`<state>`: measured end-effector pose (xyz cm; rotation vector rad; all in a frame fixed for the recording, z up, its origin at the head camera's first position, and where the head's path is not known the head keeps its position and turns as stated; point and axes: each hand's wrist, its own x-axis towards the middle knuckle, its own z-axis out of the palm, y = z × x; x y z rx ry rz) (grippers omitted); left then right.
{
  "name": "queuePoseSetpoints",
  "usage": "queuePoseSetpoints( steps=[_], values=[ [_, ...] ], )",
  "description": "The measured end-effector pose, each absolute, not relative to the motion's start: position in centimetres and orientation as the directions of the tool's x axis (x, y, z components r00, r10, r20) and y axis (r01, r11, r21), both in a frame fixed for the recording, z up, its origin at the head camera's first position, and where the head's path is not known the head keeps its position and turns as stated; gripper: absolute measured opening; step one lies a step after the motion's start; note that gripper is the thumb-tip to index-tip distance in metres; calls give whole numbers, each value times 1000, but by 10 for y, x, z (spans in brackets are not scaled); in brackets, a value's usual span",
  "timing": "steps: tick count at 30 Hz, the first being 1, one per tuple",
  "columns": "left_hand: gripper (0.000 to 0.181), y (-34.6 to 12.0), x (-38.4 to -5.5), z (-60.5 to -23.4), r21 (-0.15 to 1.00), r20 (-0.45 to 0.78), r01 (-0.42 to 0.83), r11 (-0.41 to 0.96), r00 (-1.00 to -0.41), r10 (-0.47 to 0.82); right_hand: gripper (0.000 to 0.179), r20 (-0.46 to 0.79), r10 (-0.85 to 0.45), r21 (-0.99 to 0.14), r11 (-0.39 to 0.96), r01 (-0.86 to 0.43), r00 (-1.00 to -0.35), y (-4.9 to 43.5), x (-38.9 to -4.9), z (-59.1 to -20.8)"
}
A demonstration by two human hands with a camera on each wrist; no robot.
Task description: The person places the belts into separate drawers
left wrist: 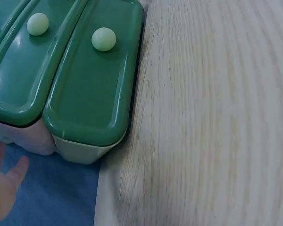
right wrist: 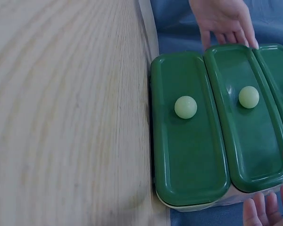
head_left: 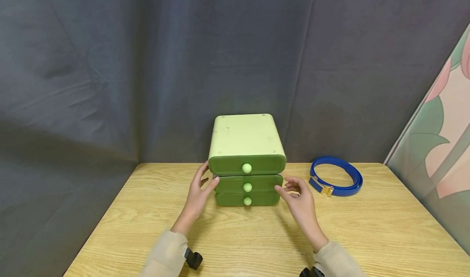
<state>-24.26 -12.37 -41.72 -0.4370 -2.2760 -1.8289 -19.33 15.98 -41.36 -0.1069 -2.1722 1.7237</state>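
A stacked unit of three drawers with a cream top (head_left: 247,136) stands at the back of the table, its green fronts facing me. Each front carries a round pale-green knob (head_left: 247,168). My left hand (head_left: 198,193) is at the unit's left side, thumb along the edge of the middle front and fingers reaching back beside the wall. On the other side, my right hand (head_left: 299,199) has its thumb near the right end of the middle drawer front (right wrist: 254,141), with the fingers spread beside the unit. All three drawers look closed.
A coiled blue belt (head_left: 352,187) with a gold buckle lies on the wooden table (head_left: 385,220), right of the drawers. Behind the table hangs a dark grey curtain (head_left: 227,44). A panel with a floral pattern (head_left: 440,158) leans at the right edge.
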Motion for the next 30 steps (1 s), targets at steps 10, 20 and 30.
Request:
queuePoseSetpoints(
  steps=[10,20,30],
  values=[
    [72,-116,-247,-431,912,288,305,274,-952,99,28,258,277,-961,172,-216,-926,147,-180,-415],
    [65,-120,-250,-433,888,342,341,307,-938,53,27,227,187,-967,161,-198,-956,134,-178,-423],
    [56,-122,-242,-429,894,345,328,307,-939,-3,24,177,98,-970,189,-156,-979,122,-186,-434]
  ],
)
